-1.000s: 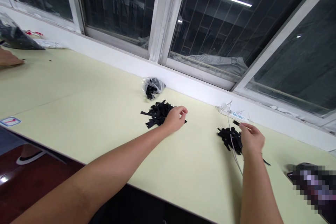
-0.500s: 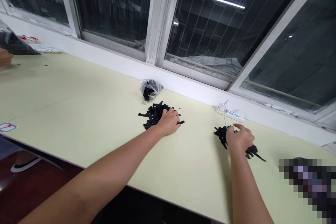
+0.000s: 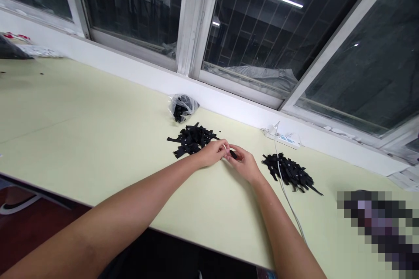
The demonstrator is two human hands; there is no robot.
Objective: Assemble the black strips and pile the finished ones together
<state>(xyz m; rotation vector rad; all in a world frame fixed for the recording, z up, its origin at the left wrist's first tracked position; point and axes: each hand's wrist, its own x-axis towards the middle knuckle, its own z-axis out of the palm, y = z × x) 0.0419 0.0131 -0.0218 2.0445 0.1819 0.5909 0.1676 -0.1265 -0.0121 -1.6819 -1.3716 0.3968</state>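
Note:
Over the table, my left hand (image 3: 212, 152) and my right hand (image 3: 244, 163) meet at the fingertips. A short black fabric strip (image 3: 233, 154) shows between the right fingers. The left thumb and fingers are pinched together at its near end, where the fingers partly cover it. Just left of my hands lies a loose pile of black strips (image 3: 193, 138), some with small light spots. Off to the right, beyond my right hand, spreads a second pile of similar strips (image 3: 290, 172).
Behind the left pile stands a clear plastic bag (image 3: 183, 108) with black pieces inside. A white power strip (image 3: 283, 139) lies by the wall, and its white cable (image 3: 288, 202) runs across the right pile. A blurred dark object (image 3: 376, 213) lies at the table's right.
My right hand has left the right pile and moved left to meet my left hand. My left hand has come slightly off the left pile. A black strip now shows between my fingers.

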